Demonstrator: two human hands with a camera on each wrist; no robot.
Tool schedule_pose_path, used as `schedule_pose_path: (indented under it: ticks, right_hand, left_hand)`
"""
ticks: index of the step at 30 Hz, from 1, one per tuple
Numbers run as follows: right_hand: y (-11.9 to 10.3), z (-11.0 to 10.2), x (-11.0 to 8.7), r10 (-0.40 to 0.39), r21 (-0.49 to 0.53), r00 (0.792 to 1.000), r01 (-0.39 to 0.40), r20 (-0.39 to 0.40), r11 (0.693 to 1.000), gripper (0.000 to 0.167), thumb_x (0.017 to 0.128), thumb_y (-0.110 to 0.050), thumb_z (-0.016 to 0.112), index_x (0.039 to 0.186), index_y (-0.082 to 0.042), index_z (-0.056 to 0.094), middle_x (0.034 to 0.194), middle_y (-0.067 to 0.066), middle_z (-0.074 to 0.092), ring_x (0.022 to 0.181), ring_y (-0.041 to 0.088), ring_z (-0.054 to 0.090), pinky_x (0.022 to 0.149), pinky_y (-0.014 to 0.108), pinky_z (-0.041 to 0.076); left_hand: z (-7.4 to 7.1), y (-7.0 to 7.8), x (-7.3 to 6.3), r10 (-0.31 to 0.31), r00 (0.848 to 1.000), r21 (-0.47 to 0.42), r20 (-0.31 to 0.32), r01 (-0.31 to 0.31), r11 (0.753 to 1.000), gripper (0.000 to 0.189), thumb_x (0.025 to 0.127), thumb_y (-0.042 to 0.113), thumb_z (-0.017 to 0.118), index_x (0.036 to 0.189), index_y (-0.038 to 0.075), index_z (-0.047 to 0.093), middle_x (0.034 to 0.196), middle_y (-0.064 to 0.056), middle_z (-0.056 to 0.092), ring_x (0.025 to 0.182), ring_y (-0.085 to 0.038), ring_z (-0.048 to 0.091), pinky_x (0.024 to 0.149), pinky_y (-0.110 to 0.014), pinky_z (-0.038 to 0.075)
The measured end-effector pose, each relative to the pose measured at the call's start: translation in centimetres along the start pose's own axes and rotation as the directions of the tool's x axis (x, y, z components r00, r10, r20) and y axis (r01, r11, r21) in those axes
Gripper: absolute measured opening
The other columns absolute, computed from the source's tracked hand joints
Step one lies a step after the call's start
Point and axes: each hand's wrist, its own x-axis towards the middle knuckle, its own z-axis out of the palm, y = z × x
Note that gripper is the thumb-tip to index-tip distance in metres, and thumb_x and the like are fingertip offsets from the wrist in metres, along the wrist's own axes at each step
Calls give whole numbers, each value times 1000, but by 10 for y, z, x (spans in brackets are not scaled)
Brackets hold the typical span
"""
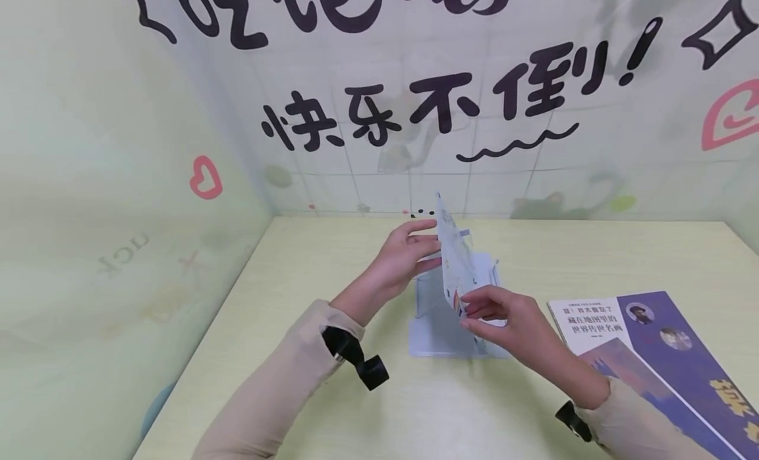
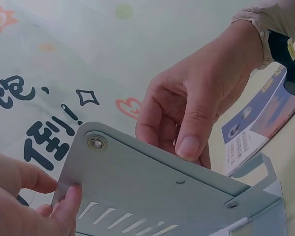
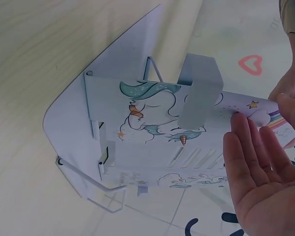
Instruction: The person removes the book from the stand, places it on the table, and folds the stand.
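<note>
A pale blue metal book stand (image 1: 456,259), printed with unicorns, stands on the table, its panel raised steeply over a flat base (image 1: 429,341). My left hand (image 1: 400,257) holds the panel's left edge, and its fingertips meet at a corner in the left wrist view. The near right part of the panel is pinched by my right hand (image 1: 518,321). From below, the panel's underside (image 2: 132,167) shows slots and a round rivet. In the right wrist view, the printed face (image 3: 152,110), a bent metal tab (image 3: 201,93) and wire legs are visible.
Two overlapping books lie to the right: a purple and white one (image 1: 670,338) under another with a painted cover (image 1: 640,387). Behind the pale wooden table (image 1: 332,249) rises a wall covering (image 1: 367,190) with black lettering. Another wall panel (image 1: 118,249) borders the left side.
</note>
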Motion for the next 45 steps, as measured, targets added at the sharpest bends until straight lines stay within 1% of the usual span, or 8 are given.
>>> schedule_pose_path:
  ticks: [7, 25, 30, 34, 36, 38, 42, 45]
  right_hand:
    - [0, -8, -5, 9, 43, 999, -7, -51, 999, 27, 77, -13, 74, 100, -4, 63, 88, 2, 67, 75, 9, 64, 66, 25, 54]
    - [12, -21, -17, -27, 64, 981, 40, -192, 997, 26, 74, 6, 71, 96, 6, 56, 82, 10, 63, 71, 6, 62, 66, 17, 52]
    - [14, -24, -21, -16, 59, 977, 30, -212, 998, 26, 74, 6, 71, 96, 5, 57, 83, 11, 63, 71, 5, 62, 66, 17, 52]
    - [15, -25, -23, -8, 63, 978, 21, -207, 998, 26, 75, 5, 71, 97, 5, 57, 84, 11, 63, 72, 6, 62, 66, 17, 52]
    - [15, -25, -23, -6, 64, 978, 19, -209, 998, 26, 75, 4, 71, 97, 4, 57, 85, 11, 64, 73, 6, 63, 66, 17, 52]
    - [15, -25, -24, -2, 65, 978, 16, -210, 998, 26, 75, 4, 71, 97, 4, 57, 85, 11, 63, 73, 6, 62, 66, 16, 52]
    - [15, -27, -25, 1, 63, 977, 13, -213, 998, 26, 75, 4, 71, 97, 4, 57, 85, 10, 64, 73, 6, 62, 67, 16, 52]
    - [15, -28, -26, -1, 59, 976, 15, -218, 998, 26, 75, 4, 71, 97, 4, 57, 85, 10, 64, 73, 5, 62, 67, 16, 52]
  left_hand:
    - [20, 3, 5, 17, 1000, -22, 21, -17, 1000, 42, 89, -4, 53, 130, 0, 43, 121, -23, 48, 110, -31, 52, 81, -32, 52]
    - [61, 0, 21, 34, 998, 11, 56, -34, 999, 42, 88, -1, 57, 128, 4, 46, 101, -9, 54, 93, -21, 58, 77, -31, 53]
    - [59, -1, 24, 27, 996, 100, 90, -36, 994, 41, 88, 6, 60, 127, 9, 47, 104, -8, 57, 96, -19, 58, 79, -33, 53]
    - [43, -8, 25, 24, 995, 211, 99, -45, 976, 42, 87, 9, 62, 127, 8, 48, 109, -8, 56, 100, -18, 56, 79, -34, 53]
    - [30, -14, 26, 31, 993, 286, 113, -62, 956, 41, 88, 7, 61, 126, 6, 48, 110, -10, 56, 99, -20, 57, 78, -33, 53]
    - [14, -24, 28, 37, 990, 385, 139, -88, 919, 38, 87, 6, 61, 123, 3, 50, 109, -10, 56, 97, -21, 58, 78, -32, 53]
    - [-19, -47, 31, 29, 976, 605, 217, -158, 781, 32, 86, 6, 62, 117, 1, 54, 102, -8, 59, 91, -19, 59, 76, -27, 52]
    - [-35, -63, 33, -7, 961, 679, 276, -190, 709, 29, 85, 6, 64, 113, -1, 58, 100, -8, 61, 88, -18, 58, 74, -25, 51]
